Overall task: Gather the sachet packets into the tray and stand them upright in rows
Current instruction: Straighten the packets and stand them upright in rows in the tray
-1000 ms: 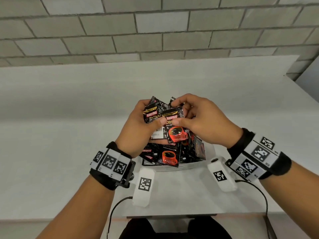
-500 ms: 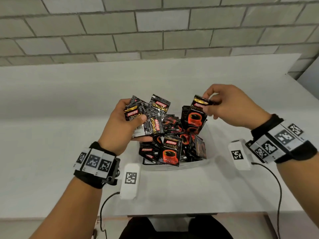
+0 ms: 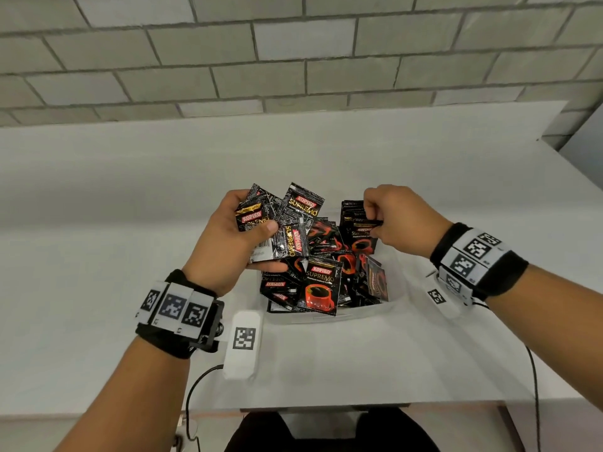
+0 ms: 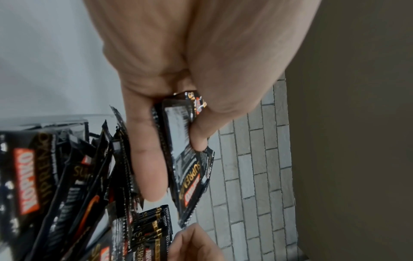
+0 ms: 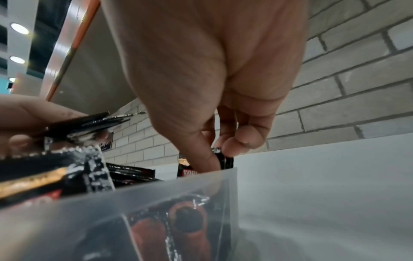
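Head view: left hand (image 3: 228, 243) grips a fanned bunch of sachets (image 3: 280, 223) above the clear tray (image 3: 329, 318) on the counter (image 3: 98, 256); right hand (image 3: 401, 220) pinches one upright sachet (image 3: 363, 238) at the tray's far right.

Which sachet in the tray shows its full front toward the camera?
The front-centre sachet, upright against the near tray wall, cup picture fully visible; the others lie tilted or overlapped.

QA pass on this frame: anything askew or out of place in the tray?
Yes. Most sachets in the tray lie jumbled and tilted, like the front sachet, not in upright rows. Only the small stack at the back right stands. The left hand holds a fanned bunch; the right hand pinches one sachet.
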Demonstrator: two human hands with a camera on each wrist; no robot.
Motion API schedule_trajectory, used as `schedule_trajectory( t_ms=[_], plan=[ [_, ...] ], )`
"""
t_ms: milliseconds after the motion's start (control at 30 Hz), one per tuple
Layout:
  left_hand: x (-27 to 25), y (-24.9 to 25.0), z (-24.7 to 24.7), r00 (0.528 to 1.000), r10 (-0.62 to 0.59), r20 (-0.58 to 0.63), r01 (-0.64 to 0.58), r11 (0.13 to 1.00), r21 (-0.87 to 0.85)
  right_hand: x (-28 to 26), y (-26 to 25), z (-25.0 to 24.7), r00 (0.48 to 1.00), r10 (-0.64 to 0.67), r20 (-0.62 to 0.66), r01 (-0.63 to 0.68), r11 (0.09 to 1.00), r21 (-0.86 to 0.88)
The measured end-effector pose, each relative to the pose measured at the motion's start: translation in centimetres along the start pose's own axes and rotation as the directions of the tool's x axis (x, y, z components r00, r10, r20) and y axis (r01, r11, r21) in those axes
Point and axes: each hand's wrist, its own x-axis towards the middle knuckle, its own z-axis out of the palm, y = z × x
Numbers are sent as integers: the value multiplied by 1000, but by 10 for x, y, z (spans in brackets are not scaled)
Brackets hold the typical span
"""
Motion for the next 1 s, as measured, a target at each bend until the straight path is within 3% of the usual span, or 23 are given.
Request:
schedule_trajectory(
  t_ms=[300,467,600,733,900,1000],
  plan=[
    [0,0,-3,1000,-8,21,8,1000,-5,4,9,-10,1000,-20,-22,20,999,31],
    [0,-1,1,999,-8,41,9,1000,-5,-1,11,-5,997,-46,54,46,999,7],
    [-2,-2,5,997,-30,67,31,1000,-6,-6,4,-17,1000,-24,-20,25,998,53],
    [-5,-4,10,995,-42,92,44,999,-23,-13,-23,-27,994,17,-105,12,964,266],
    [-6,-2,19,989,-35,144,41,998,-39,-12,-48,-26,1000,7,18,-15,864,504],
    [-5,-4,17,993,-30,115,31,1000,-6,-9,-46,-23,999,50,-18,-31,817,575]
  ],
)
